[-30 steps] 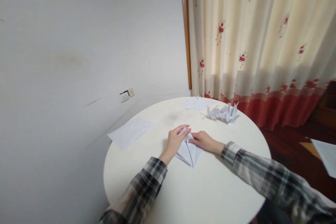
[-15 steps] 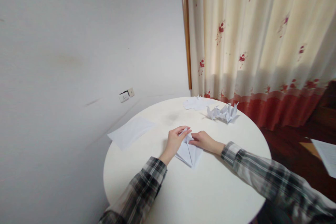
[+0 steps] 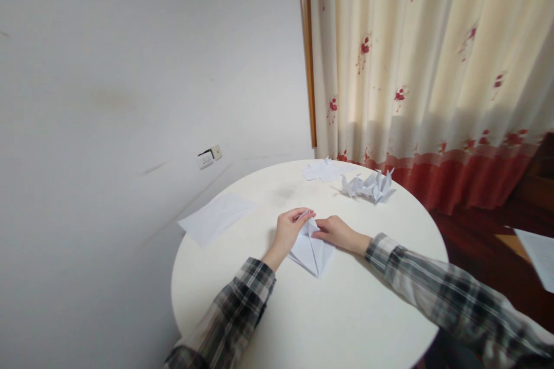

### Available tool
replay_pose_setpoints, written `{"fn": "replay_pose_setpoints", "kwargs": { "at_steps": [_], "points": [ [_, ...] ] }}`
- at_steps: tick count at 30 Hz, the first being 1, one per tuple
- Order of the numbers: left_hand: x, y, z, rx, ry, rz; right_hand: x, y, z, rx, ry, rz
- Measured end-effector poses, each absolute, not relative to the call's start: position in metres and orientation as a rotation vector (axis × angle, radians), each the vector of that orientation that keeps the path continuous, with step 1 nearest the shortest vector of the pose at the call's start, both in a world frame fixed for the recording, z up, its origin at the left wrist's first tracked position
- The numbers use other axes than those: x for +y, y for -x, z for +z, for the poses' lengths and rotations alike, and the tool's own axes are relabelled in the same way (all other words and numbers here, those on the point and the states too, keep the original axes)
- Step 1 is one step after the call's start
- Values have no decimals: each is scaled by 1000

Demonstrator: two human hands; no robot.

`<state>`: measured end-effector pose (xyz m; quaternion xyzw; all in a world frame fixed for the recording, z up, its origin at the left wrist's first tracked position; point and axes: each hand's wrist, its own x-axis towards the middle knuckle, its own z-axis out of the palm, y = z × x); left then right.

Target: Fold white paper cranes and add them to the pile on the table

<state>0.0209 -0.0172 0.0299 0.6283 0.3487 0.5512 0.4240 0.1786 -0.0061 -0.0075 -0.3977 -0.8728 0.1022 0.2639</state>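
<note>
Your left hand point(image 3: 289, 232) pinches the top of the folded paper point(image 3: 308, 255), which lies on the surface point(image 3: 337, 317). Your right hand point(image 3: 340, 232) touches its right edge; I can't tell whether it grips. You seem mid-fold; the next move probably calls for aligning the flap, then creasing.
</note>
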Motion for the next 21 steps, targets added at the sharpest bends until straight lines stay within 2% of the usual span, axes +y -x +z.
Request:
{"fn": "replay_pose_setpoints", "kwargs": {
  "at_steps": [21],
  "points": [
    [-15,-20,30,877,-1598,1322,-5,-179,-10,-2350,1056,298]
  ]
}}
